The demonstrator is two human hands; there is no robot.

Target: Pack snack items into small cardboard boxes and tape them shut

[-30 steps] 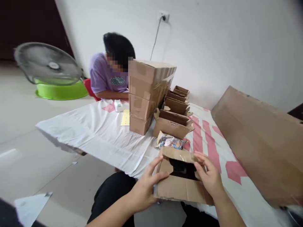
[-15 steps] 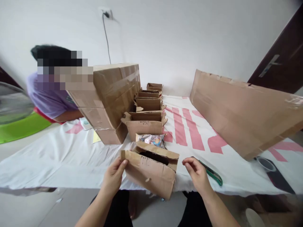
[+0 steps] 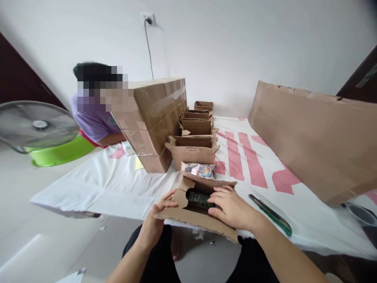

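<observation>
A small cardboard box [image 3: 203,225] is tilted toward me at the table's near edge, its top flaps raised. Inside, a dark green object [image 3: 198,198] shows through the opening; I cannot make out what it is. My left hand [image 3: 158,215] grips the box's left end, fingers along the side flap. Over the right end lies my right hand [image 3: 231,206], fingers apart and reaching into the opening; part of the right flap is hidden under it. Just behind the box sits a shiny patterned packet [image 3: 200,170]. To the right lies a green utility knife [image 3: 272,216].
Several open cardboard boxes [image 3: 193,153] stand in a row beyond, beside a wall of stacked taped cartons [image 3: 159,114]. A large cardboard panel [image 3: 312,141] leans on the right, near a tape roll [image 3: 361,214]. A person [image 3: 94,114] sits at the left, near a fan [image 3: 39,124].
The box has tipped so that its opening faces me, showing the dark green object. My right hand has come left onto the box. The view has swung left.
</observation>
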